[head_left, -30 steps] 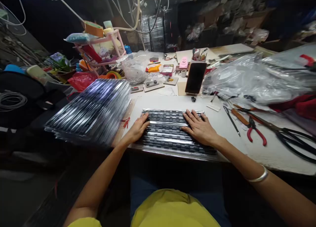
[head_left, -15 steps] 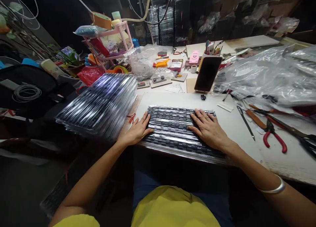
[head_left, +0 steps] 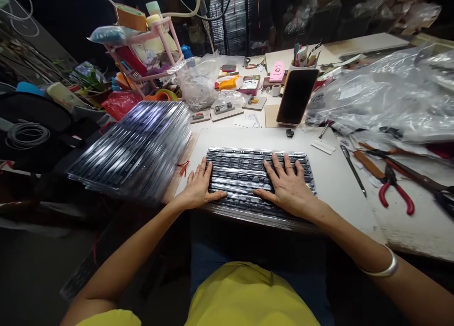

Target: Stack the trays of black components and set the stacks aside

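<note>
A clear plastic tray with rows of dark strip-like parts lies flat on the white board at the table's front edge. My left hand rests at the tray's left edge, fingers stretched forward and thumb lying on the near rows. On its right part lies my right hand, palm down with fingers spread. Neither hand grips anything. Left of the board stands a tall stack of similar trays, its lower part blurred. A red tie sits between that stack and my left hand.
Red-handled pliers, a pen and long scissors lie to the right. A phone leans upright behind the board. Plastic bags cover the back right; a pink rack stands at the back left.
My right hand has shifted left over the tray, its fingers spreading wider. My left thumb has moved further onto the tray. The whole view has shifted slightly.
</note>
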A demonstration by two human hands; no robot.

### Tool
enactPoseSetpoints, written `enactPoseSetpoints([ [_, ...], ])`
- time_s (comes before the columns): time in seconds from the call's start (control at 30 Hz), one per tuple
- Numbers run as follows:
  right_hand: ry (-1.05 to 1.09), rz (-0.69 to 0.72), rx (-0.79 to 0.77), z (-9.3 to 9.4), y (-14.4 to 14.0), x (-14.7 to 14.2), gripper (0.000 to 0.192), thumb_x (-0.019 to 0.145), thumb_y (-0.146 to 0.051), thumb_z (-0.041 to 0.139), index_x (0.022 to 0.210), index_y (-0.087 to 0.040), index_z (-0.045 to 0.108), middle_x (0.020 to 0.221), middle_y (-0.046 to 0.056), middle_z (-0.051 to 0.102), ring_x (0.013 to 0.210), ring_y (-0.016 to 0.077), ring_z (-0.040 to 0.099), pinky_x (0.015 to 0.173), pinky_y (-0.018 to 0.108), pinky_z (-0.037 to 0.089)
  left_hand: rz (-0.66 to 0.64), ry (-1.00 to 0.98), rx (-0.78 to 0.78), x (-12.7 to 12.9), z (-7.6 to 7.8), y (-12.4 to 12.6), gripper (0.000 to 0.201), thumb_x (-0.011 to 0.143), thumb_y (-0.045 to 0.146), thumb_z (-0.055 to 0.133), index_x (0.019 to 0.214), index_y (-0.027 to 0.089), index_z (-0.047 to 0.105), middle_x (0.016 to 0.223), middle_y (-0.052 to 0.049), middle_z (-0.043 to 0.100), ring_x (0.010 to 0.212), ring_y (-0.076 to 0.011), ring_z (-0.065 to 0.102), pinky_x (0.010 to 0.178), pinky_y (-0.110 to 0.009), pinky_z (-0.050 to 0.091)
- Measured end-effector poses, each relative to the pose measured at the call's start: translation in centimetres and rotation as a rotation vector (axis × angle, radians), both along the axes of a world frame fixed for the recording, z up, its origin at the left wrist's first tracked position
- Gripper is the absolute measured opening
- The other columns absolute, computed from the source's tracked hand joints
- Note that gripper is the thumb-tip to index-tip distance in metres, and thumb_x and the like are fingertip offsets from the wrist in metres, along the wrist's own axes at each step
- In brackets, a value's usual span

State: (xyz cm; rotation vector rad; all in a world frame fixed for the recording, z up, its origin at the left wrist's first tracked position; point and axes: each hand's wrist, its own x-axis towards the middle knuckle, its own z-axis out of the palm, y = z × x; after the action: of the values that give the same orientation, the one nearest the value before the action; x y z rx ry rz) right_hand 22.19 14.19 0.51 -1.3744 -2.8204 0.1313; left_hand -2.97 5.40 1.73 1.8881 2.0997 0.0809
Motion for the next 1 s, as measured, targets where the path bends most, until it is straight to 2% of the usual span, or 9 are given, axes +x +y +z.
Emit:
enactPoseSetpoints([
  [0.2,-0.001,0.04,0.072,-0.3,0.0,0.1,0.089,0.083,-0.073,0.02,0.146,-0.011,0.024,0.153,0.017,0.012,0.14,0.0361,0.003,0.109,0.058,0.009,0.112,0.033,0.013,0.9,0.1,0.3,0.112,0.066,0.075,0.052,0.146,0.008,0.011,0.152,-0.025,0.0,0.14,-0.0388,0.002,0.105,-0.064,0.005],
  [0.3,0.016,0.062,0.106,-0.5,0.0,0.2,0.086,0.085,-0.071,0.021,0.144,-0.009,0.028,0.152,0.018,0.016,0.14,0.0367,0.007,0.109,0.058,0.012,0.093,0.066,-0.021,1.3,0.7,1.0,0.12,0.058,0.078,0.057,0.144,0.004,0.016,0.15,-0.03,0.002,0.139,-0.0417,-0.002,0.104,-0.065,0.003],
  [0.47,0.067,0.074,0.153,-0.8,0.0,0.1,0.086,0.085,-0.071,0.021,0.142,-0.008,0.033,0.15,0.019,0.021,0.139,0.0372,0.012,0.108,0.058,0.013,0.082,0.007,-0.067,1.4,1.0,1.4,0.123,0.055,0.074,0.065,0.145,0.005,0.016,0.148,-0.032,-0.004,0.137,-0.0452,-0.004,0.103,-0.066,0.006],
  [0.6,0.072,0.072,0.1,-0.6,0.4,0.3,0.083,0.085,-0.07,0.024,0.143,-0.011,0.032,0.152,0.016,0.019,0.14,0.0352,0.011,0.109,0.056,0.015,0.033,-0.198,0.06,-0.1,-0.3,0.8,0.092,0.074,0.064,0.056,0.144,0.012,0.025,0.152,-0.023,-0.001,0.139,-0.0381,-0.001,0.108,-0.056,0.016],
  [0.7,0.092,0.103,0.07,-0.5,0.6,1.5,0.068,0.09,-0.061,0.026,0.143,-0.019,0.034,0.152,0.009,0.023,0.14,0.0302,0.014,0.11,0.052,0.017,0.024,-0.354,0.24,-1.6,-1.4,0.2,0.064,0.084,0.052,0.048,0.138,0.018,0.04,0.154,-0.014,0.015,0.141,-0.0271,0.014,0.112,-0.044,0.017],
  [0.77,0.137,0.048,0.092,-0.9,0.5,2.9,0.061,0.091,-0.057,0.029,0.14,-0.023,0.04,0.15,0.008,0.029,0.139,0.031,0.018,0.108,0.054,0.019,0.046,-0.413,0.324,-2.3,-2.0,-0.5,0.056,0.087,0.046,0.046,0.136,0.018,0.043,0.152,-0.012,0.024,0.139,-0.0243,0.021,0.113,-0.041,0.019],
  [0.87,0.259,-0.19,0.13,-1.8,-0.5,5.3,0.059,0.09,-0.055,0.034,0.134,-0.018,0.049,0.146,0.016,0.034,0.136,0.0371,0.025,0.105,0.057,0.024,0.073,-0.435,0.406,-2.4,-2.5,-2.0,0.05,0.091,0.04,0.04,0.135,0.017,0.044,0.151,-0.012,0.026,0.139,-0.0239,0.024,0.112,-0.043,0.021],
  [0.93,0.381,-0.321,0.08,-2.2,-1.4,6.5,0.06,0.09,-0.052,0.036,0.132,-0.013,0.05,0.14,0.021,0.042,0.133,0.0376,0.031,0.104,0.056,0.026,0.059,-0.448,0.487,-2.1,-2.7,-3.1,0.044,0.092,0.037,0.039,0.131,0.019,0.048,0.149,-0.011,0.031,0.137,-0.0229,0.028,0.112,-0.042,0.023],
  [1.0,0.556,-0.371,-0.023,-2.2,-2.3,7.0,0.06,0.088,-0.052,0.039,0.131,-0.012,0.05,0.134,0.021,0.049,0.131,0.0354,0.035,0.105,0.055,0.028,0.028,-0.438,0.531,-1.7,-2.7,-4.2,0.04,0.092,0.037,0.041,0.129,0.023,0.051,0.146,-0.009,0.037,0.134,-0.0224,0.034,0.111,-0.042,0.026],
])
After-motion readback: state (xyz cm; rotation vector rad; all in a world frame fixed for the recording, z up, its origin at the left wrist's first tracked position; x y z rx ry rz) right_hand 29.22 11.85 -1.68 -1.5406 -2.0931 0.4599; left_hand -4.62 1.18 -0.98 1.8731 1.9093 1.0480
